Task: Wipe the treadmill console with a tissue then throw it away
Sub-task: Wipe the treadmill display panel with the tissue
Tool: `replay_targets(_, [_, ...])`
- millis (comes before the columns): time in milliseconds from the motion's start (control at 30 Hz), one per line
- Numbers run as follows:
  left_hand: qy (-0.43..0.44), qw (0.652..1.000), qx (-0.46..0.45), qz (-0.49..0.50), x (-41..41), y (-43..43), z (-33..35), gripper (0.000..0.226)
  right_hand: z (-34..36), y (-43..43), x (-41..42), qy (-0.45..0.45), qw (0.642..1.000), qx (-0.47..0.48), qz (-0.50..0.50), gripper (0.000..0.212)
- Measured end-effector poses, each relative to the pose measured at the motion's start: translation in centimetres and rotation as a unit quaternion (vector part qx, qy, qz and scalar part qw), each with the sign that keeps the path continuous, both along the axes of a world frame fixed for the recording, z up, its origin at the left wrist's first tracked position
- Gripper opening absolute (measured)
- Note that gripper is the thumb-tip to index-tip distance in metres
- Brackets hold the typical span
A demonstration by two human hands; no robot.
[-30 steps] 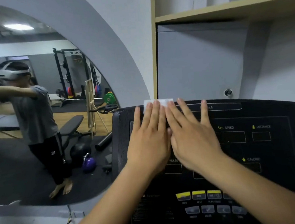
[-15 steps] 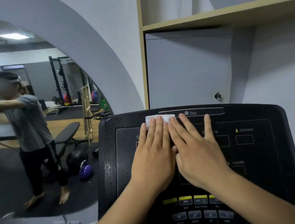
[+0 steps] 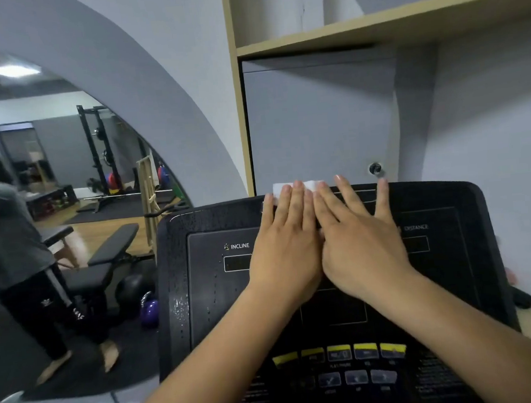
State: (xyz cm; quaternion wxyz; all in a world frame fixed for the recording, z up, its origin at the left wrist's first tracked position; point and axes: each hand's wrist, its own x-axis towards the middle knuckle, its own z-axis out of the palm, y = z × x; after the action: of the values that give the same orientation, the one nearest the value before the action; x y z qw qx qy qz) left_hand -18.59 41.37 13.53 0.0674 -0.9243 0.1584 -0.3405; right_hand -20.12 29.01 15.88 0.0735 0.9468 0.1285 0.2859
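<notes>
Tissue (image 3: 276, 190): lying under the fingertips, now reaching the treadmill console (image 3: 206, 270) top edge. Left hand (image 3: 286, 247), right hand (image 3: 357, 241): together, flat, pressing it, having been sliding upward. Upward stroke is finishing; discarding is still pending.

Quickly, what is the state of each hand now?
Left hand: open, fingers straight, pressing the tissue onto the console.
Right hand: open, fingers straight, pressing the same tissue.
</notes>
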Motion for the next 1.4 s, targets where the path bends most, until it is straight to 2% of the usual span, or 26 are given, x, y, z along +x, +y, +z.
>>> replay_targets(67, [0.006, 1.000, -0.010, -0.012, 0.3, -0.6, 0.4, 0.067, 0.2, -0.5, 0.1, 0.007, 1.000, 0.009, -0.001, 0.065])
replay_targets(233, [-0.028, 0.996, -0.027, -0.079, -1.1, -1.7, -4.1, 0.057, -3.8, -2.7, -1.8, 0.029, 0.999, 0.015, 0.021, 0.065])
replay_targets(333, [-0.036, 0.997, -0.016, -0.064, 0.0, -2.8, -2.0, 0.061, -1.8, -3.3, -0.7, 0.027, 1.000, 0.007, -0.002, 0.065])
replay_targets(433, [-0.004, 0.999, -0.008, -0.042, 1.0, -3.9, 0.4, 0.065, 0.1, -3.7, 0.3, 0.011, 0.999, 0.028, -0.014, 0.068])
replay_targets(567, [-0.018, 0.997, 0.006, -0.074, -0.2, -4.6, -2.9, 0.060, -3.0, -5.0, -1.4, 0.018, 1.000, 0.020, -0.001, 0.065])
replay_targets(633, [-0.019, 0.997, 0.032, -0.063, -0.4, -5.0, -3.9, 0.066, -3.4, -5.6, -1.8, 0.020, 0.999, 0.025, -0.004, 0.068])
replay_targets(733, [0.000, 0.999, 0.041, -0.036, 0.8, -6.7, -1.1, 0.063, -1.3, -6.4, -0.3, 0.021, 0.999, 0.011, -0.031, 0.072])
replay_targets(833, [0.014, 0.998, 0.022, -0.054, 1.8, -7.8, 1.1, 0.064, 0.3, -7.3, 0.5, 0.017, 0.998, 0.038, -0.043, 0.071])
replay_targets(1000, [0.000, 0.995, 0.092, -0.045, -0.1, -8.4, -3.3, 0.066, -3.0, -8.4, -2.1, 0.054, 0.997, 0.010, -0.046, 0.073])
replay_targets(1233, [0.011, 0.997, 0.055, -0.054, 2.0, -11.7, 0.7, 0.065, -0.6, -10.8, 0.1, 0.004, 0.997, 0.042, -0.070, 0.071])
replay_targets(1400, [0.003, 0.992, 0.098, -0.076, 0.2, -11.8, -3.1, 0.066, -4.1, -11.9, -1.5, 0.024, 0.997, 0.036, -0.056, 0.078])
